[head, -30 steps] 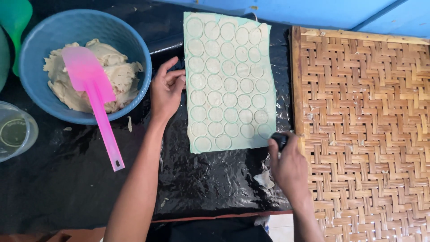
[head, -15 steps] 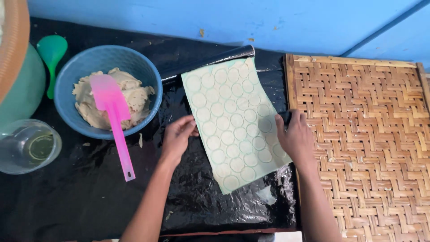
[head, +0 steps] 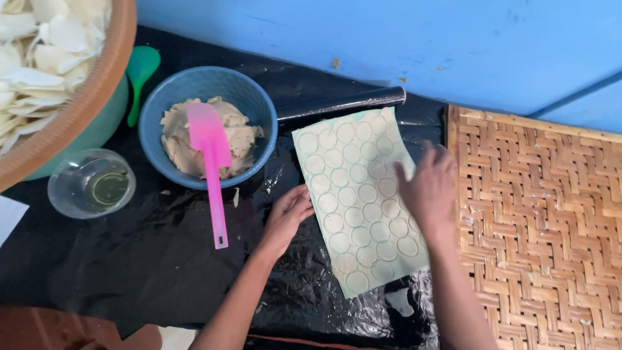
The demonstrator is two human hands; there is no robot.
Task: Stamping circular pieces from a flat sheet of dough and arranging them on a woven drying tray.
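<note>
Centre of the frame, a pale green sheet (head: pixel 359 198) marked with rows of dough circles lies tilted on the counter (head: pixel 129 259), which is covered in crinkled black plastic. The left hand (head: pixel 285 220) rests at the sheet's left edge, fingers loosely curled, fingertips touching the edge; its grip is open and holds nothing. The right hand (head: pixel 429 191) is over the sheet's right side, blurred, palm down, fingers spread. Whether it pinches the edge or only presses on it, I cannot tell.

To handle this well, I'd say: both hands low and even, so the thin sheet stays flat and the circles do not slip or fold.

Upper left of centre sits a blue bowl (head: pixel 256 107) of beige dough with a pink spatula (head: pixel 212 162) leaning in it, handle out over the rim. A small clear cup (head: pixel 91 185) stands at the left, near it. A black roll (head: pixel 340 104) lies just above the sheet, and a woven bamboo mat (head: pixel 544 227) fills the right side, close beside the sheet's right edge.
</note>
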